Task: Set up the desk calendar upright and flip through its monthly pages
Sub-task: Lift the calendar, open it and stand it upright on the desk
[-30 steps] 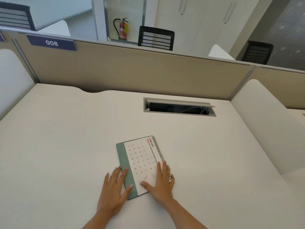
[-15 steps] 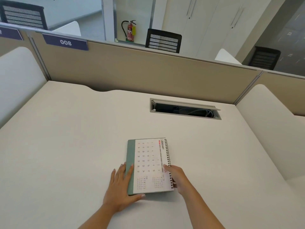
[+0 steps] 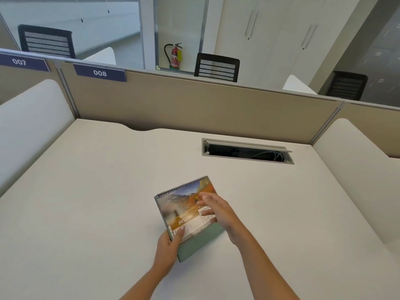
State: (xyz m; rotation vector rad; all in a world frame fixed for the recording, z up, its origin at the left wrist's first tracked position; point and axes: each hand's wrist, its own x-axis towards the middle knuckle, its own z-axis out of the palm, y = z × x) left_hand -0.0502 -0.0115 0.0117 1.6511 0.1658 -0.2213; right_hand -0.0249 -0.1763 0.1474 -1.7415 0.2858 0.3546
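On desk point(image 3: 86, 191): L hand point(image 3: 167, 245) fingers grip calendar point(image 3: 184, 211); R hand point(image 3: 216, 210) fingers spread.

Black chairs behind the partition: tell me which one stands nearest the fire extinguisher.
The middle chair, just right of the red fire extinguisher; the other two stand far left and far right.

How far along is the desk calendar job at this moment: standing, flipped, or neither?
Partly done. The desk calendar is raised off the desk, spiral edge up, its picture side reading JANUARY facing the person. In hand: the left hand grips its lower left corner, and the right hand sits open in front of the page. Left: whether it stands unaided is unclear, and no flipping past January shows.
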